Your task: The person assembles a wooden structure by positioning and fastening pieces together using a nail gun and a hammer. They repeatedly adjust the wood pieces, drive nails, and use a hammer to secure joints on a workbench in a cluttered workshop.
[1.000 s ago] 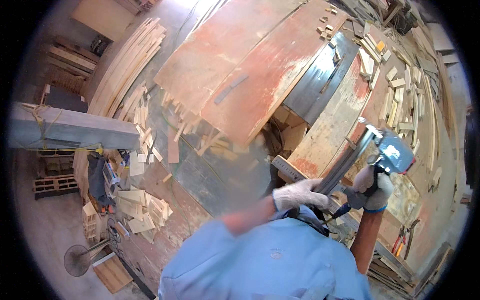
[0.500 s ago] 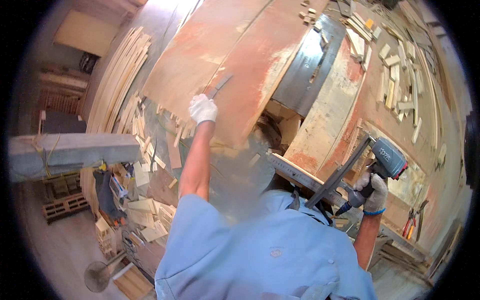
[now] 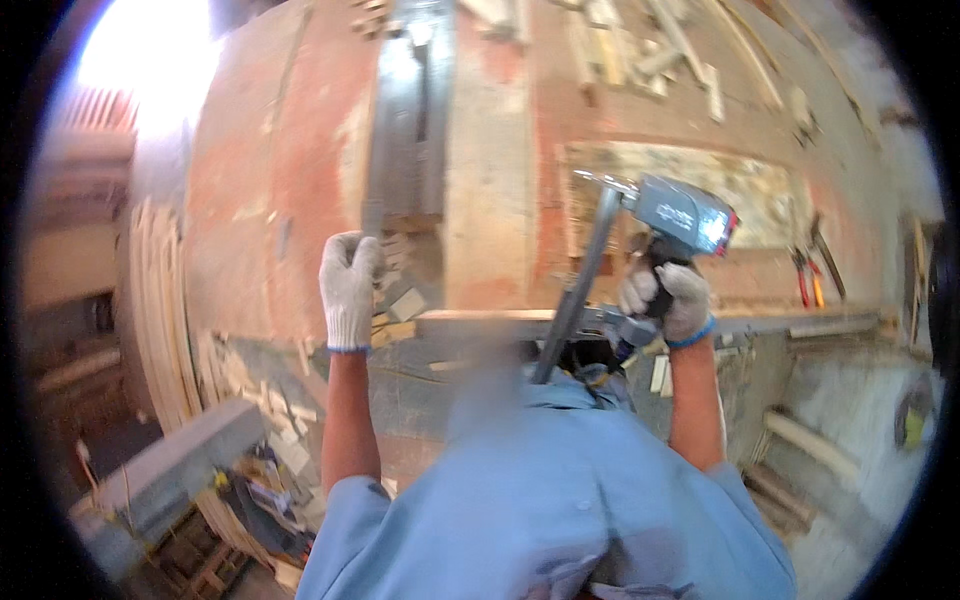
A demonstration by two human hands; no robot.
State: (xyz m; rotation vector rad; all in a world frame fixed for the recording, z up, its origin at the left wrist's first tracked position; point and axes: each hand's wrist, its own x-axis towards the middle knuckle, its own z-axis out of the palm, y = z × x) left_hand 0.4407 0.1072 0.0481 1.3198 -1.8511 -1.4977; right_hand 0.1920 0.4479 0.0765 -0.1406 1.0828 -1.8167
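Observation:
My right hand (image 3: 685,305), in a pale knitted glove with a blue cuff, is wrapped round the black handle of a grey nail gun (image 3: 680,212). The gun lies across in front of my chest, and its long straight magazine (image 3: 580,285) slants down toward my shirt. My left hand (image 3: 350,285), gloved too, is closed at the near edge of the reddish board. From its fingertips a short grey nail strip (image 3: 372,217) sticks up; motion blur softens its detail. A similar grey strip (image 3: 283,237) lies on the board to the left.
A wooden workbench (image 3: 490,200) spreads ahead, with a dark metal channel (image 3: 408,130) running away across it. Loose wood offcuts (image 3: 650,60) lie at the far right. Pliers (image 3: 803,275) rest near the right edge. Long slats (image 3: 160,300) and a grey beam (image 3: 185,470) are at left.
The view has swung to the right. My left hand has drawn back from the reddish board with one grey strip picked up. The nail gun stays in my right hand.

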